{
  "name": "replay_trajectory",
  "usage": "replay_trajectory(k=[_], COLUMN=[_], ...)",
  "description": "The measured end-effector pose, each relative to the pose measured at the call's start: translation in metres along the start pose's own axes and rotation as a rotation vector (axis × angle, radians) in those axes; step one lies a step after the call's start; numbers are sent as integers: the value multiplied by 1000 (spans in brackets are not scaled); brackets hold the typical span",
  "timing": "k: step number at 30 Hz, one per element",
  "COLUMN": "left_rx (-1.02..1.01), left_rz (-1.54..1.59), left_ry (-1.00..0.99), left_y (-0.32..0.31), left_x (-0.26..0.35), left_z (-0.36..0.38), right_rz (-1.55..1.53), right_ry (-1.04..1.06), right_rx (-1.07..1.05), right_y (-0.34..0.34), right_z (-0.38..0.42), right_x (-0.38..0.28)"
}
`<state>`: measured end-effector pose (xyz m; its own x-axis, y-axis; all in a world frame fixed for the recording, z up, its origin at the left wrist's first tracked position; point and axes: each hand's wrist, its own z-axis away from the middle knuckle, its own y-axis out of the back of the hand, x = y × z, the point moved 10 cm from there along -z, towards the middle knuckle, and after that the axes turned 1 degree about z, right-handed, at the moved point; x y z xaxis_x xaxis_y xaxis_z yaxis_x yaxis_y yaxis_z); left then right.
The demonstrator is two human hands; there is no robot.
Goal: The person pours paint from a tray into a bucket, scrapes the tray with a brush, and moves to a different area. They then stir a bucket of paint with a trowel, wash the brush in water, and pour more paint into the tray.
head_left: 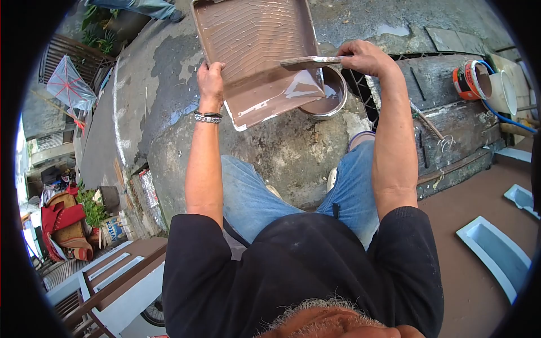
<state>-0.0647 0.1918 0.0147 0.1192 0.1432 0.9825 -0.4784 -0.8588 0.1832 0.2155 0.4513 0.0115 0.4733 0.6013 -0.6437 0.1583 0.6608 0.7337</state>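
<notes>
My left hand (211,84) grips the left side of a paint tray (256,34), its thumb over the rim. The tray has a ribbed slope and is coated in brown paint, with a wet pool (304,85) at its near right corner. That corner overlaps a round paint can (337,98) holding more brown paint on the ground. In my right hand (365,57) is a paintbrush (307,62), seen nearly edge-on and smeared with brown. Its far end reaches over the tray's right part. My right fingers are wrapped round its handle.
Wet, stained concrete (293,146) lies under the tray and can. To the right are a drain grate (360,90), dark planks (445,124) and an orange-and-black bucket (472,80). A person's jeans leg (152,8) shows at top left; potted plants (93,205) stand left.
</notes>
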Motion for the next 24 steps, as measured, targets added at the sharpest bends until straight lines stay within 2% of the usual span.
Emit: replay_trajectory(k=[14, 17, 20, 24], left_rx=[-15, -39, -36, -39], left_rz=[-223, -263, -322, -342], left_ry=[-210, -271, -288, -289], left_y=[-16, -26, -36, -45], left_x=[40, 48, 57, 64], left_z=[3, 5, 8, 11], right_rz=[96, 53, -2, 5], right_ry=[-58, 1, 172, 229], right_rx=[-75, -88, -16, -24], right_y=[-15, -15, -24, -30], right_z=[-9, -4, -9, -6], right_x=[1, -22, -47, -73])
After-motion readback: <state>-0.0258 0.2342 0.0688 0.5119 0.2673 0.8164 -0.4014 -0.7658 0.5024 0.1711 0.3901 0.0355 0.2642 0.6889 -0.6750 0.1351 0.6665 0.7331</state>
